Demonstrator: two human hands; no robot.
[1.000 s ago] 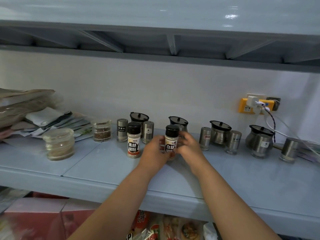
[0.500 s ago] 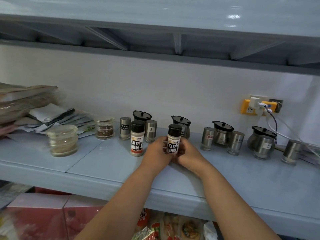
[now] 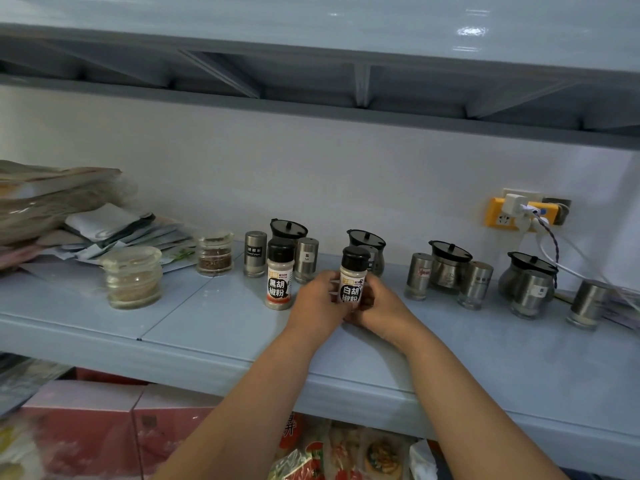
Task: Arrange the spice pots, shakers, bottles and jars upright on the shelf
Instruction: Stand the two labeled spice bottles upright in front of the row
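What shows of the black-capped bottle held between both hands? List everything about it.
The bottle is small and cylindrical, with a black cap, a clear-looking body of pale powder and a label with white characters on black. It is upright, over the shelf, right of a matching second bottle. The left hand and the right hand grip its lower sides and hide its base, so whether it rests on the shelf cannot be told.
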